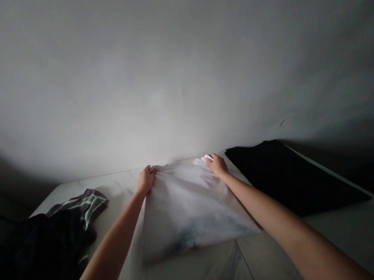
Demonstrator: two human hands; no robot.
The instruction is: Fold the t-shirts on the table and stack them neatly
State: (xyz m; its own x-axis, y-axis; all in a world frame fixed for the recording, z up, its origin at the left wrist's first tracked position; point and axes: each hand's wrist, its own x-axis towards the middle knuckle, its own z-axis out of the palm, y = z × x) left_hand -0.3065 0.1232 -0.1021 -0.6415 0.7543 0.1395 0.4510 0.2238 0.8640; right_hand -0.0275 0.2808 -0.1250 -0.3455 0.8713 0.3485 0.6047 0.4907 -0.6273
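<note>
Likely a home: clothes (65,220) piled on a marble-patterned table (200,270) by a wall (154,69).

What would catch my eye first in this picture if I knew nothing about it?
The white cloth stands out at the centre, its far edge pinched by the left hand and right hand. A flat black cloth lies beyond it on the right, and a dark striped garment is heaped at lower left.

Dim light is pooling on the wall (152,92) just beyond the left hand (145,181) and right hand (217,165). Shadow is gathering away from both, and the picture's edges are bowing.
</note>
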